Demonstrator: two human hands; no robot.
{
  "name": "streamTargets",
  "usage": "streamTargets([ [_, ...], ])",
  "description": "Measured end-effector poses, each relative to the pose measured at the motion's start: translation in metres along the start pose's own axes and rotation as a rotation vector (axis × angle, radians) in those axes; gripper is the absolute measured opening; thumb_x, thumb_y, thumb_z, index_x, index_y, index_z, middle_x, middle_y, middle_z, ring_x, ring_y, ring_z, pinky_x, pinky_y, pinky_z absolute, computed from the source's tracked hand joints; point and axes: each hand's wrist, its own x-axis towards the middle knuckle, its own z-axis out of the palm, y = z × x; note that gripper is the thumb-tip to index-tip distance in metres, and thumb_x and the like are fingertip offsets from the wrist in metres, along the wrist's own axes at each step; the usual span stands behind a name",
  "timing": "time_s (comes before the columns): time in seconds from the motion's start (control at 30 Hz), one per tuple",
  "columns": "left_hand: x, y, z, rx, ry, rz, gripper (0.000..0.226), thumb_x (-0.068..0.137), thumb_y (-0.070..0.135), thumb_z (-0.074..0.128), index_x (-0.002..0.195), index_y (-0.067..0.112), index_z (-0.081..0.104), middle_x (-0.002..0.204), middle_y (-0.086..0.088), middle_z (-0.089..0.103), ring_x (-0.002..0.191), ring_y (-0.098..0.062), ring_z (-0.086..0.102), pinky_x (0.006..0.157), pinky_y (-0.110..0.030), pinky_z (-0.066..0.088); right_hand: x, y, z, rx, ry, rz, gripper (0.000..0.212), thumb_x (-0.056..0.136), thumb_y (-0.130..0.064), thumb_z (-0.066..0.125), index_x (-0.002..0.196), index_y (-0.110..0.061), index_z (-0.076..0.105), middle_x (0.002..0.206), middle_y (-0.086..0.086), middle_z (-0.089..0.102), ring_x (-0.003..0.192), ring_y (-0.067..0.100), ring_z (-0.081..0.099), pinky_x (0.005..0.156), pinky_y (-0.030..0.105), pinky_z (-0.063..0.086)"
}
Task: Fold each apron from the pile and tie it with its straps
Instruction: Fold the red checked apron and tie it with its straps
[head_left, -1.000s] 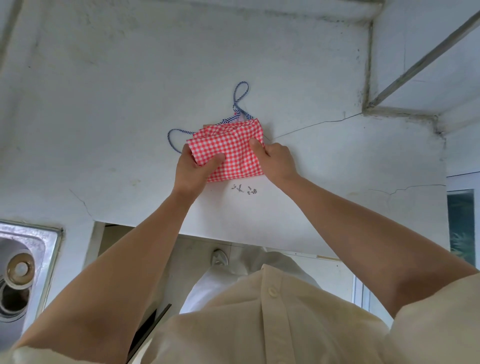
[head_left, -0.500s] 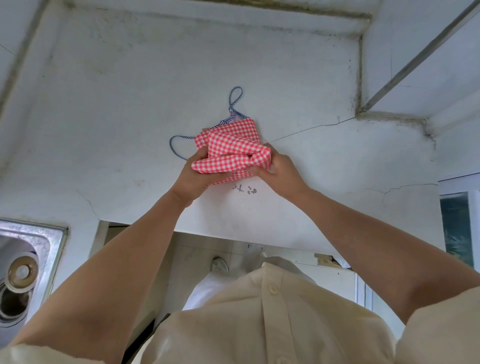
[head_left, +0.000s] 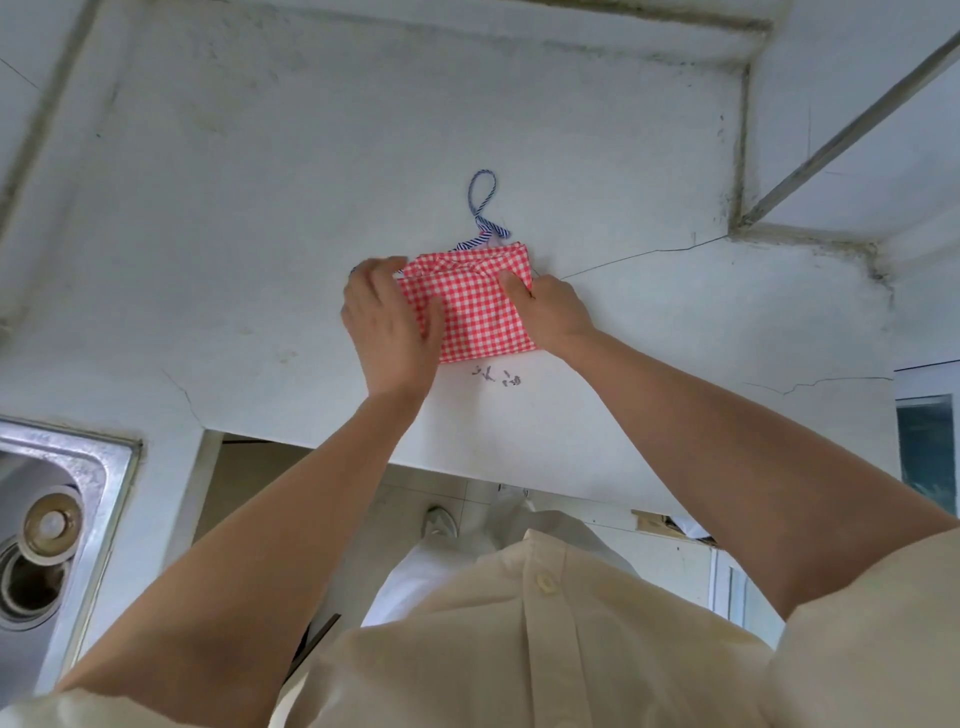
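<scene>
A small folded red-and-white checked apron lies flat on the white counter. One blue-and-white striped strap loops out from its far edge. My left hand lies palm down over the apron's left side and presses it, with the fingertips at the far left corner. My right hand holds the right edge, thumb on top of the cloth and the fingers hidden by the fold. Any strap on the left is hidden under my left hand.
A steel sink with a drain sits at the near left. Pen marks lie just in front of the apron. The counter's front edge runs near my body. A raised ledge stands at the far right.
The apron was lifted and bunched between both hands, and now lies flat again. My left hand has moved on top of its left side, covering the left strap loop.
</scene>
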Motion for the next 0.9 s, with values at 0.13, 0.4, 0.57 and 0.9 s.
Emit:
streamTargets([
  [0.13,0.000,-0.009,0.009,0.118,-0.249,0.615,0.057,0.087,0.046,0.061,0.131,0.010,0.055,0.140,-0.012,0.051,0.132,-0.033,0.042,0.108,-0.048,0.033,0.009,-0.008,-0.004,-0.079,-0.040,0.078,0.058,0.101,-0.055,0.031,0.097,-0.006,0.061,0.094,0.011,0.065,0.085,0.026,0.060,0.072,0.034,0.045],
  [0.4,0.007,-0.026,0.022,0.143,-0.543,0.512,0.086,0.075,0.033,0.080,0.147,0.008,0.041,0.152,-0.012,0.040,0.141,-0.034,0.036,0.109,-0.052,0.040,0.017,-0.016,-0.005,-0.135,-0.060,0.123,0.062,0.101,-0.055,0.031,0.115,-0.003,0.061,0.112,0.015,0.066,0.101,0.030,0.063,0.083,0.037,0.048],
  [0.57,0.020,-0.018,0.018,0.137,-0.506,0.516,0.068,0.068,0.023,0.081,0.131,0.009,0.059,0.133,-0.012,0.060,0.117,-0.036,0.059,0.086,-0.047,0.054,0.003,0.001,0.000,-0.187,0.341,-0.393,0.052,0.086,-0.039,0.067,0.123,-0.006,0.050,0.117,0.012,0.060,0.105,0.030,0.057,0.087,0.043,0.049],
  [0.9,0.050,-0.022,0.004,-0.168,-0.573,0.235,0.055,0.078,0.052,0.056,0.111,0.011,0.072,0.111,-0.004,0.070,0.098,-0.022,0.067,0.085,-0.035,0.053,0.008,0.023,-0.017,-0.415,0.204,-0.863,0.041,0.089,-0.040,0.058,0.108,-0.005,0.067,0.099,0.013,0.069,0.089,0.033,0.063,0.080,0.039,0.047],
])
